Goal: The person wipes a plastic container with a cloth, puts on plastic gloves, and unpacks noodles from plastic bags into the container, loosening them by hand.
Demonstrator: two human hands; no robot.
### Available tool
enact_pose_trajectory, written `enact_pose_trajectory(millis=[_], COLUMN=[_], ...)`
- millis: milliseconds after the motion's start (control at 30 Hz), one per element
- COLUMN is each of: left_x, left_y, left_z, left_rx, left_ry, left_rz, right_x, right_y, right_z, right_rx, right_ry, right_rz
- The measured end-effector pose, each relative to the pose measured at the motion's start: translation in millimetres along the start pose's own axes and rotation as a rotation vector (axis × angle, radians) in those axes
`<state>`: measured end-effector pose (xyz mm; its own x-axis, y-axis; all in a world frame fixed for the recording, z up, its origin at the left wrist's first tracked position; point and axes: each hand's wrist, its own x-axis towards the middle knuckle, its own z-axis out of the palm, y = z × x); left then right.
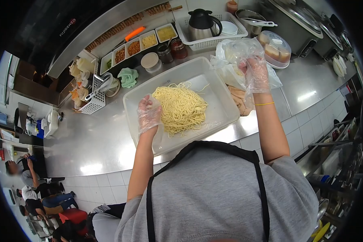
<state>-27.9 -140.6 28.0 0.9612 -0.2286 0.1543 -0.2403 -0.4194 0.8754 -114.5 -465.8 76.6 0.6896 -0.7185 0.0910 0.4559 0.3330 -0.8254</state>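
The left hand [148, 114] curls its fingers beside yellow noodles [179, 109] in the plastic tub [221, 105]; the right hand [255, 73] is at the right-hand plastic bag [229, 51]. I cannot tell either grip.

plastic bag [230, 52]: contents unclear | grey shirt [209, 193]: cut off below

smooth metal across the desk [92, 133], glossy, throwing back bright patches of glare! on it, the tub [224, 105] in translucent plastic, smooth with a soft sheen, and the noodles [179, 109] look rough in the mass, faintly shiny. thin clear plastic wraps the left grip [149, 111] and the right grip [256, 74], crinkled and glossy. the bag [273, 80], glossy too, creased plastic. now the jug [203, 33]: shiny metal body, plastic top. perforated plastic for the basket [207, 45], a clear, shiny plastic dome [281, 48], then rumpled matt cloth [128, 77], and the shirt [205, 193], matt fabric.
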Motion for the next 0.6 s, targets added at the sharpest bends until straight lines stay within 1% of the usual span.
enact_pose_trajectory(millis=[67, 133, 167, 233, 267, 333, 367, 433, 467, 533, 567, 600], left_x=[-0.4, 2.5, 1.7, -0.8, -3.7, -11.7, -15.4, -20.6, -19.2, -11.5, -7.7, -5.0], left_y=[-2.1, -17.5, -13.7, -6.0, -1.8, 7.9, 14.0, 23.4, 20.6, 6.7, -1.1, -7.9], left_z=[0.0, 1.2, 0.6, -0.9, 0.4, 5.0, 6.1, 7.3, 6.8, 4.2, 3.9, 3.0], left_rx=[0.037, 0.045, 0.046, 0.267, 0.267, 0.637, 0.637, 0.764, 0.764, 0.682, 0.674, 0.592], left_ry=[-0.035, -0.035, -0.037, -0.094, -0.095, -0.296, -0.295, -0.398, -0.403, -0.412, -0.421, -0.396], left_rz=[-0.025, 0.066, 0.064, 0.112, 0.111, 0.444, 0.446, 0.489, 0.494, 0.506, 0.516, 0.505], right_x=[-3.1, -6.8, -9.1, -15.6, -19.8, -27.7, -29.6, -32.9, -34.8, -38.3, -42.1, -47.7], right_y=[1.5, 12.4, 17.5, 26.5, 28.1, 31.1, 33.3, 43.0, 51.0, 64.7, 65.1, 66.7], right_z=[-1.1, -3.8, -3.8, -0.6, 3.1, 12.1, 13.9, 13.7, 11.8, 8.6, 12.1, 17.9], right_rx=[-0.036, 0.036, 0.036, 0.036, 0.036, -0.109, -0.108, -0.467, -0.466, -1.192, -1.203, -1.355], right_ry=[-0.007, 0.02, 0.022, 0.005, 0.006, -0.087, -0.087, -0.32, -0.313, -0.615, -0.603, -0.649], right_rz=[0.018, 0.049, 0.051, 0.115, 0.116, 0.211, 0.209, 0.2, 0.198, -0.522, -0.52, -0.493])
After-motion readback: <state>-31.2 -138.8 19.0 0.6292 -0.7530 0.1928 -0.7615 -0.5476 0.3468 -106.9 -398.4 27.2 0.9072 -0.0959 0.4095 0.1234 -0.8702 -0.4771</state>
